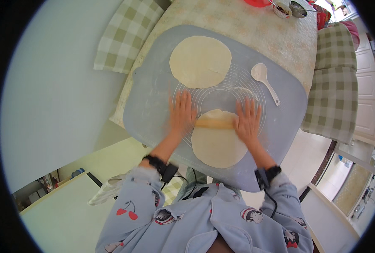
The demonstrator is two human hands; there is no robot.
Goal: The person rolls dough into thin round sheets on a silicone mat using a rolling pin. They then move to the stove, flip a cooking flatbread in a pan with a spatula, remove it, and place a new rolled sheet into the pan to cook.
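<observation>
My left hand (181,114) lies flat over the left end of a wooden rolling pin (215,123), its fingers stretched forward. At the pin's right end, my right hand (248,121) presses palm down with fingers spread. Motion blurs the pin, and both its ends are hidden under my hands. Beneath it is a round sheet of dough (219,148), its far edge slightly wavy. A second rolled dough sheet (201,61) rests farther away on the grey-blue pastry mat (279,132), which is printed with white rings. Some flour dusts the mat.
A white spoon (260,74) lies on the mat's right side. At the table's far end stand a red basin (257,2), a small patterned bowl (283,11) and a metal bowl (298,9). Checked chair covers (331,95) flank the table (253,30), and a wall (57,82) is at left.
</observation>
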